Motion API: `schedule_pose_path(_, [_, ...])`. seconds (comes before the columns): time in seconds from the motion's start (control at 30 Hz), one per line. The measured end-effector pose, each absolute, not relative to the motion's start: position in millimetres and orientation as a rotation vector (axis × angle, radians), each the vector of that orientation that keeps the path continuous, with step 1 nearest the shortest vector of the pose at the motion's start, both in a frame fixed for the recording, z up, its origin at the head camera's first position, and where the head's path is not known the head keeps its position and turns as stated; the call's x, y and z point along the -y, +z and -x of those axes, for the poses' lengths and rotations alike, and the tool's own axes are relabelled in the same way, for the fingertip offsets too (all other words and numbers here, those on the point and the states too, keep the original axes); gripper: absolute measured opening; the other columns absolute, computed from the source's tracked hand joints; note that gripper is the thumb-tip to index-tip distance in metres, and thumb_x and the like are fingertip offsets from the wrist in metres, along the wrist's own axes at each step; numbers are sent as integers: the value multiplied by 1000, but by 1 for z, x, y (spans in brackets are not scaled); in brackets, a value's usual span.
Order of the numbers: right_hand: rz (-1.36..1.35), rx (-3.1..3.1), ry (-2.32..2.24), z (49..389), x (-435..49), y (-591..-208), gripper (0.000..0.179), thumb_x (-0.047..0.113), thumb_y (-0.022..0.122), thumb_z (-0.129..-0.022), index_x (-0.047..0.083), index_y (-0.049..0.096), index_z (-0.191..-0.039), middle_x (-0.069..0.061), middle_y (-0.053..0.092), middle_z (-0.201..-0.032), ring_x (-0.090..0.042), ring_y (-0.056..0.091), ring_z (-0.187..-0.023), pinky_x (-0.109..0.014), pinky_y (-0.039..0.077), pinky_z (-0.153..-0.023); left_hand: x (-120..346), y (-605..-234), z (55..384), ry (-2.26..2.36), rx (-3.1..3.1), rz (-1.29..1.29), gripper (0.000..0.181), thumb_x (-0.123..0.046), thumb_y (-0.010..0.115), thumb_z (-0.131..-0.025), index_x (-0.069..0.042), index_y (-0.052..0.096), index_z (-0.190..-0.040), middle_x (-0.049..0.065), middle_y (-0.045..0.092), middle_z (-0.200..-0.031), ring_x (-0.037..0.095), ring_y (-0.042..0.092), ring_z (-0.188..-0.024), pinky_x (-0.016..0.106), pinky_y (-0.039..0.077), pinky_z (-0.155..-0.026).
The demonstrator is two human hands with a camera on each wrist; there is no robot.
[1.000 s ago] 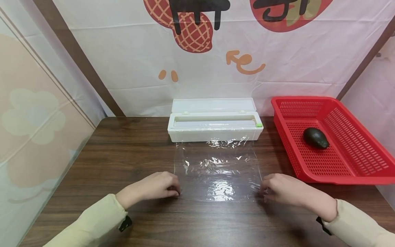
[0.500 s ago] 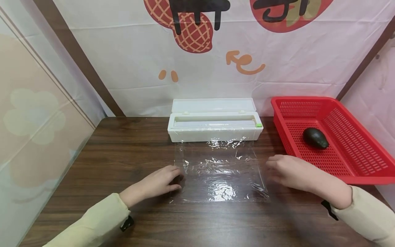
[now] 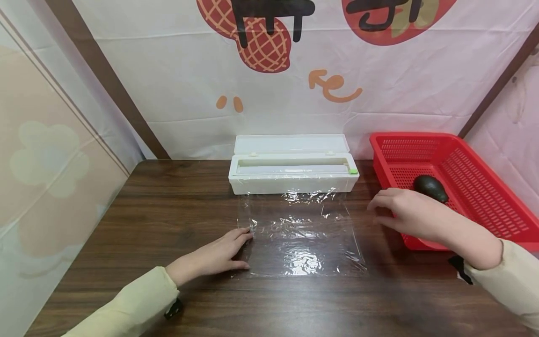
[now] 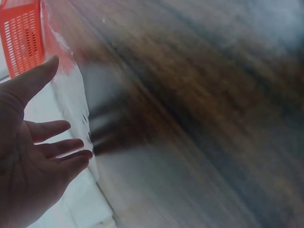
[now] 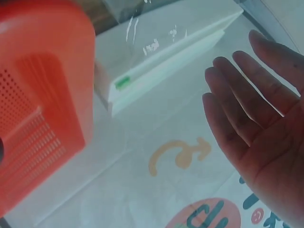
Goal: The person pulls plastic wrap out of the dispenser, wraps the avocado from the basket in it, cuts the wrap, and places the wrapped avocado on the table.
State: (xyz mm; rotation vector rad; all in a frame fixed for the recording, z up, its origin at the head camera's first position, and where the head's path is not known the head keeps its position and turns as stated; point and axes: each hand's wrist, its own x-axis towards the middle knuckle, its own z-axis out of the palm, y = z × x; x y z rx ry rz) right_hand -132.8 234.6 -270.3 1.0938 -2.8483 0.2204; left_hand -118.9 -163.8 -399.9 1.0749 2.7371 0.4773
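A sheet of clear plastic wrap (image 3: 301,243) lies over the table, running from the front of a white wrap dispenser (image 3: 294,185) whose lid stands up. My left hand (image 3: 216,255) rests at the sheet's left edge, fingers spread and relaxed; the left wrist view shows the same hand (image 4: 42,142) with its fingertips right at the film's edge. To the right of the sheet, my right hand (image 3: 410,213) is raised in front of the red basket, holding nothing. Its fingers (image 5: 232,95) are loosely extended in the right wrist view. A dark avocado (image 3: 430,188) lies in the basket.
The red plastic basket (image 3: 467,245) stands at the right of the brown wooden table (image 3: 177,201). A green slider (image 3: 353,171) sits at the dispenser's right end. Behind the table hangs a printed white cloth (image 3: 185,84).
My right hand has let go of the wrap's right corner and moved up and right to the basket. The left hand's fingers have opened out at the sheet's left edge.
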Motion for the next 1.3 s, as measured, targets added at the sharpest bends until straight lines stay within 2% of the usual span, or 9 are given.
schedule_pose_path(0.23, [-1064, 2805, 223, 140, -242, -256, 29, 10, 80, -66, 10, 68, -92, 0, 64, -87, -16, 62, -81, -33, 54, -69, 166, -405, 117, 481, -2718, -1053, 71, -33, 68, -81, 10, 39, -130, 27, 33, -137, 39, 30, -128, 48, 29, -104])
schedule_pose_path(0.6, [-980, 2829, 266, 158, -260, -243, 34, 9, 81, -64, 7, 67, -95, -2, 64, -88, -19, 63, -79, -35, 54, -65, 168, -406, 114, 481, -2668, -1017, 74, -34, 65, -83, 12, 34, -132, 27, 25, -142, 41, 21, -132, 49, 25, -105])
schedule_pose_path(0.7, [-980, 2799, 259, 164, -264, -242, 33, 7, 80, -65, 5, 67, -95, -4, 65, -87, -20, 63, -79, -37, 54, -67, 168, -407, 114, 475, -2666, -1020, 75, -34, 65, -83, 12, 33, -133, 27, 24, -143, 40, 20, -133, 49, 24, -105])
schedule_pose_path(0.9, [-870, 2874, 297, 177, -277, -241, 34, 7, 77, -68, 4, 66, -100, -10, 65, -95, -30, 61, -89, -47, 51, -75, 169, -406, 113, 470, -2659, -1029, 74, -33, 63, -84, 13, 32, -133, 28, 23, -143, 41, 19, -132, 50, 24, -105])
schedule_pose_path(1.3, [-713, 2947, 311, 201, -306, -246, 39, 7, 76, -69, -2, 63, -105, -18, 64, -97, -33, 60, -88, -49, 51, -72, 171, -408, 114, 451, -2650, -1033, 74, -34, 62, -85, 12, 31, -135, 27, 21, -144, 41, 18, -133, 49, 24, -106])
